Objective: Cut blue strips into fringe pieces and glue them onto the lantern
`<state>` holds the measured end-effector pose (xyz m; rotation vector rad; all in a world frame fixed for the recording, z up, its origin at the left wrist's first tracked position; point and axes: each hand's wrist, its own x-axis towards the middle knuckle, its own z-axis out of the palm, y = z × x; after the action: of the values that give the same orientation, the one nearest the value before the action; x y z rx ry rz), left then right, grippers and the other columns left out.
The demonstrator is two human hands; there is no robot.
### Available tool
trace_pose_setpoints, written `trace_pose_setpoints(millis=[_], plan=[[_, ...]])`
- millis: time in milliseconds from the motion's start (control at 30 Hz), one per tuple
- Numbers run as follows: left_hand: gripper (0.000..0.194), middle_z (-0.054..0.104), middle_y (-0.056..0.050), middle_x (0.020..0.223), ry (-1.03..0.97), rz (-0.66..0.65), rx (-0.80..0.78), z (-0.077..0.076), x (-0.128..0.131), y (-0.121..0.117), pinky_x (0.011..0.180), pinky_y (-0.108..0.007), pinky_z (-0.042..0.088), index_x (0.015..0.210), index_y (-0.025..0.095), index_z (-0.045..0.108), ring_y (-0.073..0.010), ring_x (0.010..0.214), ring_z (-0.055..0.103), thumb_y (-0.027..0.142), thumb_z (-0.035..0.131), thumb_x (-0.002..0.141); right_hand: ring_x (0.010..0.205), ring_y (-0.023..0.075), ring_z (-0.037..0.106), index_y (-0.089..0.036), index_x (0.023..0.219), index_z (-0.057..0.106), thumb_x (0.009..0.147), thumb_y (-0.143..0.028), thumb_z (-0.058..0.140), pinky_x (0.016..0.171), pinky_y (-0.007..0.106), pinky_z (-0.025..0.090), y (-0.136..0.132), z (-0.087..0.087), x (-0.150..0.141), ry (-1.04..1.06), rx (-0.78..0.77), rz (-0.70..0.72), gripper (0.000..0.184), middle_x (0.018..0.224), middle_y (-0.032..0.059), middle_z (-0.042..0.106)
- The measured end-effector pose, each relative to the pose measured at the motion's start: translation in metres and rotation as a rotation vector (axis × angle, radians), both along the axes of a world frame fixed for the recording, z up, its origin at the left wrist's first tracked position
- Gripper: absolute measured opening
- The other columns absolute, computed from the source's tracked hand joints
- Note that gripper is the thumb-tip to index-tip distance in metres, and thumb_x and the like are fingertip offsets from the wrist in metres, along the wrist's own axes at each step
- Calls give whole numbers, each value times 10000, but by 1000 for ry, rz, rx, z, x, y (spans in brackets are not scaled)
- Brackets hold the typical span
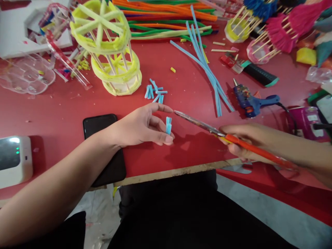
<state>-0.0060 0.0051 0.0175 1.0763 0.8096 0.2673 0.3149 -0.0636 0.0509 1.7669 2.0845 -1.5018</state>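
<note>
Red table (153, 159) spreads beneath. Right of the phone (111, 169), the left hand (141, 127) pinches blue bits (168, 126); farther right of it, the right hand (251, 134) grasps scissors (236, 140). Blue strips (212, 80) lie beyond it, well to its right.

The head-worn camera looks from above the near edge of the red table (155, 159), facing forward and down across it, close enough that the tabletop fills most of the upper view.
</note>
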Motion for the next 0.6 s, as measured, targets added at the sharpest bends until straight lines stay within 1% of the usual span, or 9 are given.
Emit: trace_pose_setpoints(millis=[67,100,200,267,367,467,533,600], plan=[[747,798,-8,778,3,-41,12,1,-1,0,654,-288,636,1402,229,570,-210,718,805,156,860,718,488,117,443,-246,745,508,872,-734,657,447,269,324,-3,6,-5,0,-180,16,526,591,-44,489],[743,800,-11,789,2,-57,30,1,-1,0,663,-289,642,1418,233,591,-208,723,805,158,856,727,513,123,456,-243,751,511,865,-738,654,465,269,330,-3,8,-9,-7,-230,34,528,615,-33,512],[608,791,-9,762,-2,-119,88,3,-2,1,656,-258,635,1371,241,690,-182,700,793,152,818,784,553,147,500,-236,764,549,856,-762,616,490,277,358,-1,11,-16,-25,-248,81,538,656,-2,578],[529,786,-5,743,-3,-167,97,5,-2,2,637,-236,619,1322,246,738,-169,696,787,139,801,807,545,154,523,-235,768,570,844,-749,635,487,280,379,1,10,-18,-19,-265,62,523,646,1,601],[462,797,-3,766,-17,-204,54,5,-3,4,663,-240,624,1248,257,783,-167,724,792,120,810,808,514,160,565,-232,770,603,852,-639,707,461,276,404,3,9,-19,23,-279,34,428,621,0,635],[440,802,-3,768,-47,-229,-18,3,-3,6,664,-238,621,1211,254,802,-161,715,784,110,830,796,502,177,618,-230,822,663,910,-527,691,442,276,419,4,9,-17,62,-219,44,310,616,12,690],[428,797,0,755,-60,-233,-61,2,-3,7,642,-211,608,1197,248,809,-143,695,771,102,829,795,533,189,659,-231,859,691,925,-494,686,460,280,448,4,9,-16,65,-214,64,271,656,24,734],[439,793,6,746,-60,-230,-99,1,-3,7,629,-188,599,1194,251,812,-130,681,763,92,835,785,560,190,673,-233,838,694,908,-518,705,478,280,460,3,8,-15,41,-238,70,294,686,27,751]])
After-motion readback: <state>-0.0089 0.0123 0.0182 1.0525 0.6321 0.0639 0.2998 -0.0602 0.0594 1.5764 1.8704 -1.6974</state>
